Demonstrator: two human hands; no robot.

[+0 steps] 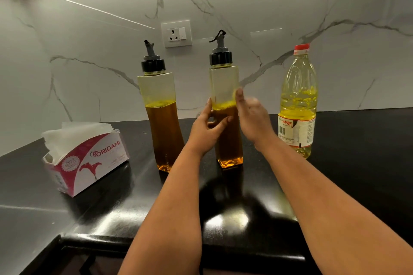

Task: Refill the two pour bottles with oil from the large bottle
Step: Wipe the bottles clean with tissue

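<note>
Two tall clear pour bottles with black spout caps stand on the black counter (348, 163), each a bit over half full of amber oil. The left pour bottle (162, 118) stands alone. My left hand (207, 129) grips the right pour bottle (224, 82) at its middle, thumb across the front. My right hand (252, 116), blurred, is at that bottle's right side with fingers fairly straight, one fingertip at the wall. The large bottle (298, 100) with a red cap and pale yellow oil, under half full, stands to the right, untouched.
An opened pink and white tissue box (89, 158) sits at the left of the counter. A marble wall with a socket and switch plate (176, 33) rises behind the bottles. The counter's front edge (223, 243) runs below my forearms.
</note>
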